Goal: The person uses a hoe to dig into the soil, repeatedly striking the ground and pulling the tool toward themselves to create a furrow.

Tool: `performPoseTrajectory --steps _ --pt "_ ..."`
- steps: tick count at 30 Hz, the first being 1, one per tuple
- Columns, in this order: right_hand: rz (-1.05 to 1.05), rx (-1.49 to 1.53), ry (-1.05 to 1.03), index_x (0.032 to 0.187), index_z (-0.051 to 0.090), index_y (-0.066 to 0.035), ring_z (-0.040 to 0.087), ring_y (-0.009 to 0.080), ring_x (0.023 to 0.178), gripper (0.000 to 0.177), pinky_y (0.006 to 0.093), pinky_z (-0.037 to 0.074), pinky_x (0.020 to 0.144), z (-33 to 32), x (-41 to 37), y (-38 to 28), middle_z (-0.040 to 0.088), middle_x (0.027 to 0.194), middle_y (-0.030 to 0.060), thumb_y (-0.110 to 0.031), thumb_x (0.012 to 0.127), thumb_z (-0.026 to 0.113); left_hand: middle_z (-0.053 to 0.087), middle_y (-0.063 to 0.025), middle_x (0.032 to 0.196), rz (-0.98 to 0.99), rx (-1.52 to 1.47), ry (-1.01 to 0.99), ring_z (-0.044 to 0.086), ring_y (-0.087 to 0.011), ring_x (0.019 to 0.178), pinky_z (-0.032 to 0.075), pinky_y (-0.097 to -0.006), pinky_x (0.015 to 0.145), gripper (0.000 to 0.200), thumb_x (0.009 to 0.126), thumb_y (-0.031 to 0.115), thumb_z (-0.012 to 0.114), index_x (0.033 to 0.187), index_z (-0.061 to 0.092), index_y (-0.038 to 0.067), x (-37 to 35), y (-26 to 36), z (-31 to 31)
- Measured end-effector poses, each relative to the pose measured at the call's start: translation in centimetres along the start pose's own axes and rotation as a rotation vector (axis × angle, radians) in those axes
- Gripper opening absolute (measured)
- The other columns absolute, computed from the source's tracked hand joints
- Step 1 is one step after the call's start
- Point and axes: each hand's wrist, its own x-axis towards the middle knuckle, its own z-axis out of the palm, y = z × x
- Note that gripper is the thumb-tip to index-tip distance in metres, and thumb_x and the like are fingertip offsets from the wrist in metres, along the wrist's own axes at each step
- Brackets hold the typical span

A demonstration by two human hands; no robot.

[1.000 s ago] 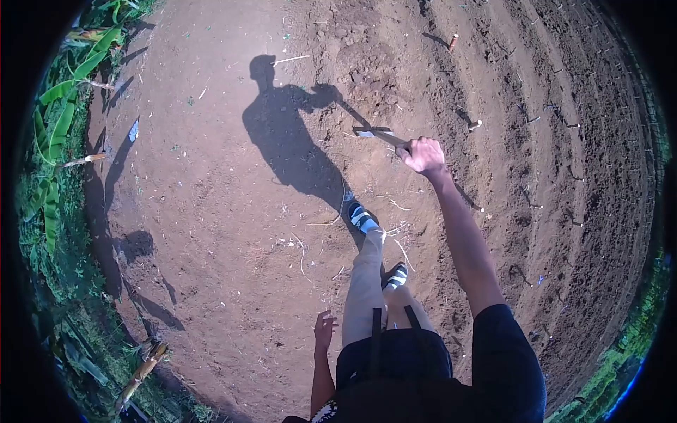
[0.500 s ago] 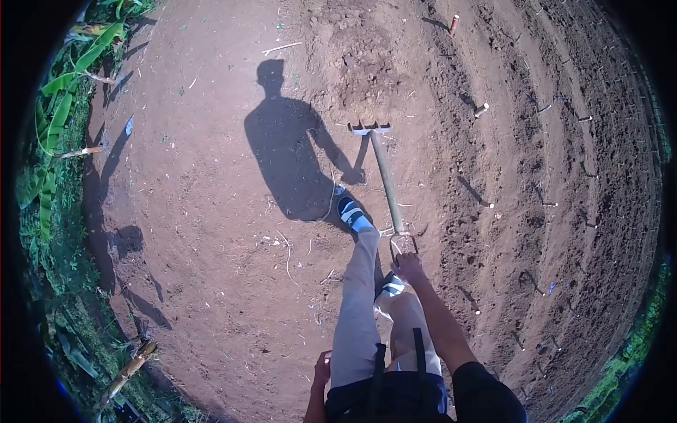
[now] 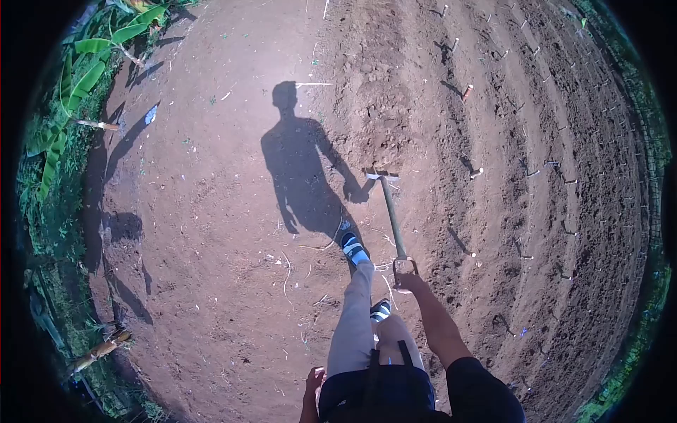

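Observation:
My right hand (image 3: 407,283) is closed round the D-shaped grip of a garden fork (image 3: 393,218). Its long shaft slants away from me, and the metal head lies out in front, close to the soil; the tines are hard to make out. Low by my left hip hangs my left hand (image 3: 315,379), its fingers loosely curled and apart, with nothing visible in them. My left foot, in a striped sandal (image 3: 353,247), is forward on the bare ground, and the other sandal (image 3: 381,310) is behind it.
Rows of short cut stakes (image 3: 477,173) stand in tilled soil (image 3: 508,233) on the right. Banana plants (image 3: 84,88) line the left edge, near a cut stem (image 3: 102,349). Thin dry stalks (image 3: 288,278) lie on the ground, and my shadow falls ahead.
The ground, stakes and plants have shifted down in view as I move forward. The fork's head sits lower in view, its tines less distinct; my right hand still grips the handle.

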Motion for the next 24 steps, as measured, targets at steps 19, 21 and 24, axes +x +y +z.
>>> performPoseTrajectory --steps 19,21,24 --pt "-0.155 -0.217 0.975 0.06 0.061 -0.006 0.056 0.0319 0.049 0.037 0.0436 0.046 0.048 -31.6 -11.0 -11.0 0.055 0.056 0.0182 -0.041 0.07 0.056 0.058 -0.0142 0.099 0.133 -0.335 0.086 0.06 -0.0219 0.075 0.047 -0.0369 0.067 0.034 0.085 0.025 0.047 0.115 0.045 0.011 8.0 27.3 -3.2" --pt "-0.106 -0.178 0.901 0.062 0.061 -0.005 0.058 0.0326 0.051 0.039 0.0429 0.047 0.051 -31.9 -11.1 -10.5 0.056 0.057 0.0191 -0.042 0.071 0.055 0.058 -0.0136 0.099 0.168 -0.302 0.125 0.06 -0.0212 0.076 0.048 -0.0348 0.065 0.034 0.084 0.027 0.049 0.113 0.047 0.011 5.6 14.7 -4.6" --pt "-0.114 -0.199 0.984 0.065 0.063 -0.007 0.06 0.0325 0.056 0.04 0.0423 0.048 0.057 -33.0 -11.3 -9.6 0.058 0.061 0.0188 -0.045 0.071 0.053 0.058 -0.0132 0.098 0.259 -0.225 0.124 0.06 -0.0208 0.075 0.048 -0.0344 0.064 0.033 0.084 0.027 0.049 0.113 0.048 0.011 -5.9 1.9 -11.6"
